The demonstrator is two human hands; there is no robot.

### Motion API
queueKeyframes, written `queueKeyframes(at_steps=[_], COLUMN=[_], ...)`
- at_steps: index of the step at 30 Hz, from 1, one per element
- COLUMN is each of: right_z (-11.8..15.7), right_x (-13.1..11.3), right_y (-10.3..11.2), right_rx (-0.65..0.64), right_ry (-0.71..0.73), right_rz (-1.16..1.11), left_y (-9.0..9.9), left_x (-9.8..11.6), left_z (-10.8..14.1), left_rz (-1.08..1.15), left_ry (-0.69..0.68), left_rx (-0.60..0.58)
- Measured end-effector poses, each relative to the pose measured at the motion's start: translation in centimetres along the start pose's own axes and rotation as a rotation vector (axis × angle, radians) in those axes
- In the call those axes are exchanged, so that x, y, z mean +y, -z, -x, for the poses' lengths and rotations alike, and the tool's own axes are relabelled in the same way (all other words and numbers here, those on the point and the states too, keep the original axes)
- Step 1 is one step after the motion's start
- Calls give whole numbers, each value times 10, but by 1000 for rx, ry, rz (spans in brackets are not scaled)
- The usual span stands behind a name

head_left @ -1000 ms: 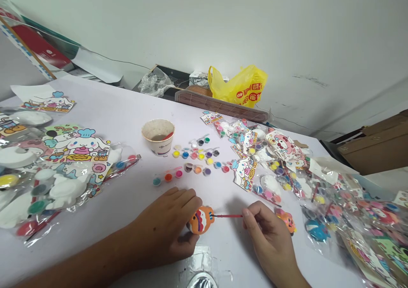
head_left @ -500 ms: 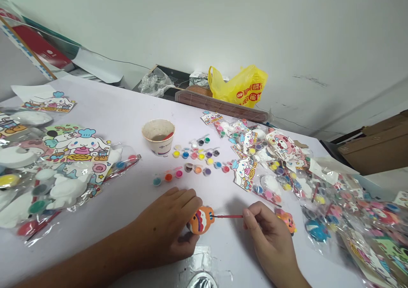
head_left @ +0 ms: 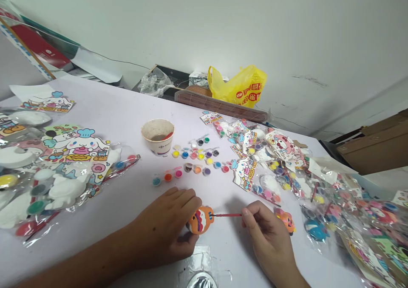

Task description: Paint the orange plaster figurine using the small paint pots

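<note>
Between the thumb and fingers of my left hand (head_left: 174,222) is a small orange figurine (head_left: 206,221) with white, purple and blue painted parts. My right hand (head_left: 267,237) is closed on a thin red paintbrush (head_left: 228,215). The brush points left, and its dark tip meets the figurine's right side at a blue mark. Several small paint pots (head_left: 197,169) stand in rows beyond my hands. Behind my right hand lies another painted figurine (head_left: 285,221), orange and pink, partly hidden by the hand.
A paper cup (head_left: 158,145) holds murky water and a red stick-like thing. Bagged white figurines and paints (head_left: 66,190) cover the left side, and more packets (head_left: 306,182) the right. At the back sits a yellow plastic bag (head_left: 239,88). A clear plastic piece (head_left: 199,260) lies near the front edge.
Almost nothing differs. The brush tip stays at the figurine's blue mark, and the whole view has shifted very slightly.
</note>
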State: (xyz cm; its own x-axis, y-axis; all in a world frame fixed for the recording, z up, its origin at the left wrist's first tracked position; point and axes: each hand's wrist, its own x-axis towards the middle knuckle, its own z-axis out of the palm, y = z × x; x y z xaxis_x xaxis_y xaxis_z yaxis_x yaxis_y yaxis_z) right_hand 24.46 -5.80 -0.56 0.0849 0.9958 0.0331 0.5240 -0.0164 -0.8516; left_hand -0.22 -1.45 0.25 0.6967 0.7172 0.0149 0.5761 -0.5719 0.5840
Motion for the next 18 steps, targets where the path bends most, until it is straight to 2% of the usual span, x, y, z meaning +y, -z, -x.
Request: queueKeyframes(at_steps=[4,8,14,18], right_z=[0,0,1,0], right_x=[-3,-4,-4,-1], right_y=[-2,-1,-2,-1], right_rx=[56,15,63,23], right_ry=[-18,-9,-25,4], right_rz=[-18,-10,-51,-48], left_y=[0,0,1,1], left_x=[-1,-1,1,1], left_z=[0,-1,-1,-1], left_rz=[3,4,4,1], left_ry=[-1,0,-1,4], left_rx=[4,-5,4,2])
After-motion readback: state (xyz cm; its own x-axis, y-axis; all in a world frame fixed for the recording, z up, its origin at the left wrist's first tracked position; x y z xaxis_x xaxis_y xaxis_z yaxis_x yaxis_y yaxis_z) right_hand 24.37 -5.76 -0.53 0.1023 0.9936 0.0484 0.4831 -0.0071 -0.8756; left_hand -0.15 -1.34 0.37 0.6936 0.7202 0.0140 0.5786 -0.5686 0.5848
